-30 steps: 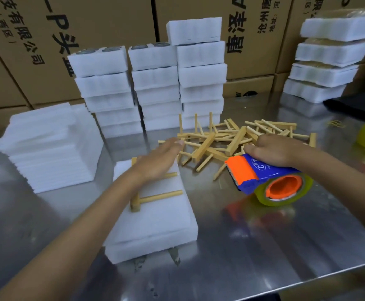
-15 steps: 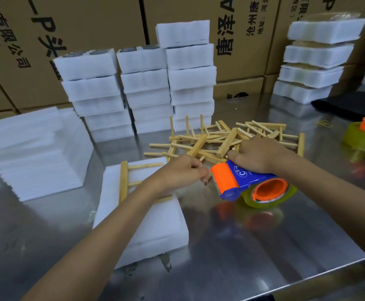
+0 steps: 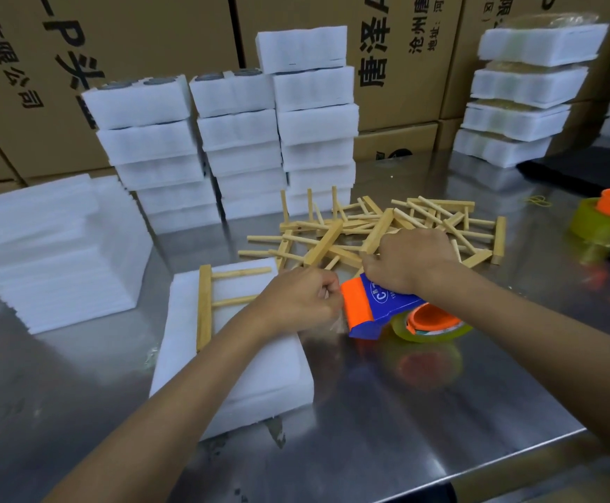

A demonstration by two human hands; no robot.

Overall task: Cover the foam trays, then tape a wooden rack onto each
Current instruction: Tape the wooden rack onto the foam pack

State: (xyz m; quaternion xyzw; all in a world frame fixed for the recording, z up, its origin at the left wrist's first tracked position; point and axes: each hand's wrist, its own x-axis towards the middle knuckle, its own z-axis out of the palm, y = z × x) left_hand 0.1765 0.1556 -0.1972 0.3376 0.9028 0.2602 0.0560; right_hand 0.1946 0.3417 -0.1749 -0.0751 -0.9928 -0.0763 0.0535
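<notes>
Tape pinched in the left hand [image 3: 301, 303] should pull out long from the dispenser [image 3: 379, 306], gripped by the right hand [image 3: 410, 263], to span the rack [image 3: 223, 295].

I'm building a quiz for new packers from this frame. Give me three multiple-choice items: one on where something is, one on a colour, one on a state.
1. Where does the wooden rack that is apart from the pile lie?
A. on the covered foam tray
B. on a cardboard box
C. under the table

2. What colour is the front of the tape dispenser?
A. green
B. orange
C. black

3. What is the left hand doing?
A. lying flat and open
B. pinching at the dispenser's front edge
C. lifting a foam tray

Answers: 1 A, it rests on the white cover; 2 B, the front is orange; 3 B, its curled fingers meet there.
</notes>
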